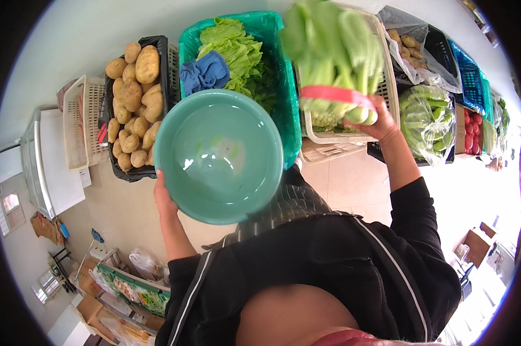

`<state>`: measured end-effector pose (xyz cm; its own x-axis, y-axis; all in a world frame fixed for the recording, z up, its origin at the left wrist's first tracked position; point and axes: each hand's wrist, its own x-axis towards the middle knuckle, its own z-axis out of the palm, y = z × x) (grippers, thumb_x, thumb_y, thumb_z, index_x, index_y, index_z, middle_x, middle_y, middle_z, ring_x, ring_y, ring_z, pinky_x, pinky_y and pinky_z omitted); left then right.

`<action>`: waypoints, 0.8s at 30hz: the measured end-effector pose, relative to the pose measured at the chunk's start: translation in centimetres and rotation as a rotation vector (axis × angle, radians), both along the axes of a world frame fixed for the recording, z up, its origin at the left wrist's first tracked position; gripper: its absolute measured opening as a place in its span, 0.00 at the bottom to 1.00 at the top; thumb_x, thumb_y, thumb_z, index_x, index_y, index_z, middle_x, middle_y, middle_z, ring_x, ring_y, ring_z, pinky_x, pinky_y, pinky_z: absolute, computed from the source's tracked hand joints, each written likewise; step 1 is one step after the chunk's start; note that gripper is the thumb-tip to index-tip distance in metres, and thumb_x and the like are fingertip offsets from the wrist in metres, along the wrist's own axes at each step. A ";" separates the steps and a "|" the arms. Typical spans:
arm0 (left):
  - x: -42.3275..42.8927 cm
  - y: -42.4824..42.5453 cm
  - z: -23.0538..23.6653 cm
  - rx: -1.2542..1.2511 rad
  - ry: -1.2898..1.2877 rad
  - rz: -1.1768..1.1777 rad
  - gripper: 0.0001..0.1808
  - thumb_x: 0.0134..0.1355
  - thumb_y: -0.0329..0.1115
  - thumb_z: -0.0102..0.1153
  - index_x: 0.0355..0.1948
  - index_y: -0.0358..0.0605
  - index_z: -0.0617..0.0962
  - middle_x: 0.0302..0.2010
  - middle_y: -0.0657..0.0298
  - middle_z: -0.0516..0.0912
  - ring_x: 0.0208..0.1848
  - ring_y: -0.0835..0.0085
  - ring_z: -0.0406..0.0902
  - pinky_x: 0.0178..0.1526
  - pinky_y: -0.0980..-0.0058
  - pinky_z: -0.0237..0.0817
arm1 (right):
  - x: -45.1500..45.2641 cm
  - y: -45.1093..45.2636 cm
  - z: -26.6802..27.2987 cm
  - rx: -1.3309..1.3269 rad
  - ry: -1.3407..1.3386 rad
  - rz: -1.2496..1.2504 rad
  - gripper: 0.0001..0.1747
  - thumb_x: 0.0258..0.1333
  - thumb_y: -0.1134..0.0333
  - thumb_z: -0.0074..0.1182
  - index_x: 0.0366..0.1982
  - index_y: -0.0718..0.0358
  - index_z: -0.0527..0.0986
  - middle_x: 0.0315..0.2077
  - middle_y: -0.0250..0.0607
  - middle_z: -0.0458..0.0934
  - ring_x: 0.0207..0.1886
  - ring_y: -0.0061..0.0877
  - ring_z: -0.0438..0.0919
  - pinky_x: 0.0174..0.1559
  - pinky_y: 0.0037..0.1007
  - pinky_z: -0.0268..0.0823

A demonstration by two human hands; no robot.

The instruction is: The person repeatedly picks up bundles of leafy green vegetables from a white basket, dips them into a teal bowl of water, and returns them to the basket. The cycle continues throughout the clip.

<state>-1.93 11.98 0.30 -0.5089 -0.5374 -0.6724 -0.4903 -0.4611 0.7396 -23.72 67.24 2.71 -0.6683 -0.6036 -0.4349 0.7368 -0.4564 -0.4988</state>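
My left hand [164, 194] grips the rim of a round green plastic basin [219, 155], which holds cloudy water with a few pale bits in it. The basin stands in front of me, overlapping the near end of a crate lined with green plastic [288, 108]. My right hand [376, 121] clasps the stem ends of a bunch of leafy greens [329, 47], bound with a red band [334, 92]. The leaves are blurred and point away from me, above a cream plastic crate [389, 82]. Cauliflower-like heads [323, 120] show under the bunch.
Lettuce [234, 47] and a crumpled blue cloth [205, 72] lie in the green-lined crate. Potatoes [132, 97] fill a black-lined crate at left. To the right are bagged green peppers [429, 116], more potatoes [407, 47] and a box of tomatoes [472, 132].
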 end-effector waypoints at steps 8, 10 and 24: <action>0.6 -0.9 -1.2 0.068 0.105 -0.007 0.31 0.72 0.52 0.51 0.60 0.31 0.73 0.55 0.53 0.81 0.54 0.63 0.80 0.56 0.64 0.72 | 7.5 -18.3 2.3 0.136 0.004 0.614 0.36 0.59 0.50 0.60 0.62 0.63 0.65 0.47 0.43 0.79 0.43 0.26 0.81 0.45 0.32 0.77; 0.9 -1.2 -1.6 0.060 0.118 -0.002 0.32 0.71 0.52 0.52 0.60 0.30 0.73 0.55 0.53 0.81 0.54 0.63 0.79 0.56 0.65 0.72 | 8.3 -21.5 2.1 0.181 0.003 0.762 0.41 0.55 0.48 0.63 0.64 0.58 0.62 0.49 0.38 0.78 0.49 0.25 0.79 0.47 0.32 0.77; 0.9 -0.5 -1.2 -0.022 0.120 0.042 0.27 0.71 0.51 0.54 0.50 0.31 0.78 0.43 0.58 0.84 0.42 0.72 0.81 0.44 0.71 0.74 | 9.9 -27.4 -3.3 0.624 0.171 0.912 0.54 0.56 0.51 0.63 0.72 0.67 0.47 0.64 0.52 0.65 0.66 0.40 0.68 0.66 0.47 0.62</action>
